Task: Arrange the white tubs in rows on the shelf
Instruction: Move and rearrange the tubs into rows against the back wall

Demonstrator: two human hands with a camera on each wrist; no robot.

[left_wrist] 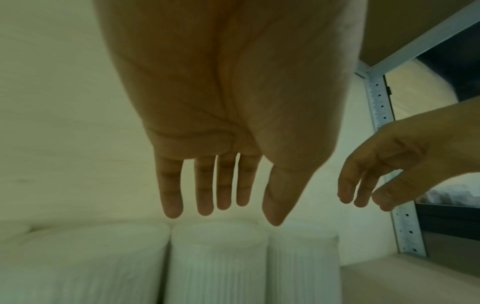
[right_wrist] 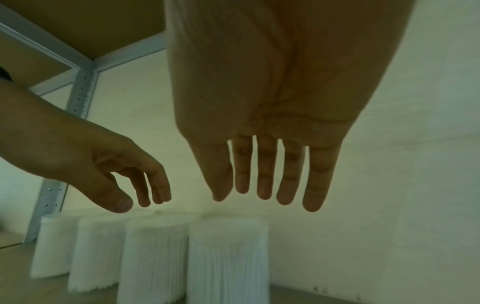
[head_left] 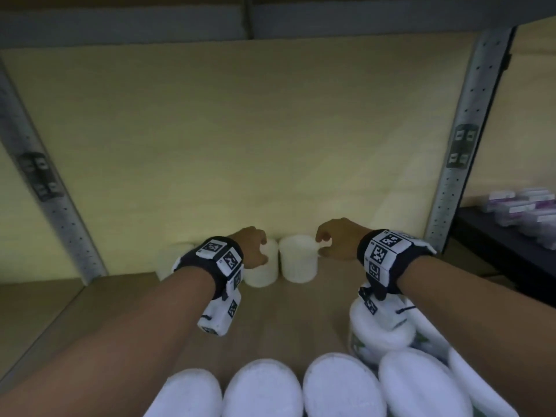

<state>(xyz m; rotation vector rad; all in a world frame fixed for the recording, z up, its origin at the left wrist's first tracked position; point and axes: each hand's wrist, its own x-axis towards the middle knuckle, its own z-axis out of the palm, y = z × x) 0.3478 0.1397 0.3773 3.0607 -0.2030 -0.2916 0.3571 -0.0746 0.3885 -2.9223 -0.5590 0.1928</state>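
So on the far left there's a grey perforated upright point(head_left: 45, 188) of the rack, and the wooden shelf point(head_left: 282, 320) runs across from it to a matching upright on the right point(head_left: 463, 152). Along the back edge of the shelf, against the pale back panel point(head_left: 240, 130), a row of white ribbed tubs point(right_wrist: 153, 257) stands upright, packed side by side and touching; the right wrist view shows four of them. The left hand point(head_left: 251, 249) hangs just above the tubs, fingers point(left_wrist: 171, 195) straight, a little spread, holding nothing. Next to it the right hand point(head_left: 337, 239) hovers over the rightmost tub point(head_left: 298, 261) in the row, fingers point(right_wrist: 314, 185) loosely extended too, nothing gripped. Both wrists wear black bands with black-and-white marker tags point(head_left: 380, 251). Along the front edge of the shelf sits a bunch more white tubs point(head_left: 340, 383), lids toward the camera, with a few piled up by the right forearm, so the arms reach over them. Far right, past the upright, a dark table point(head_left: 505, 251) carries some purple-and-white boxes point(head_left: 523, 209).
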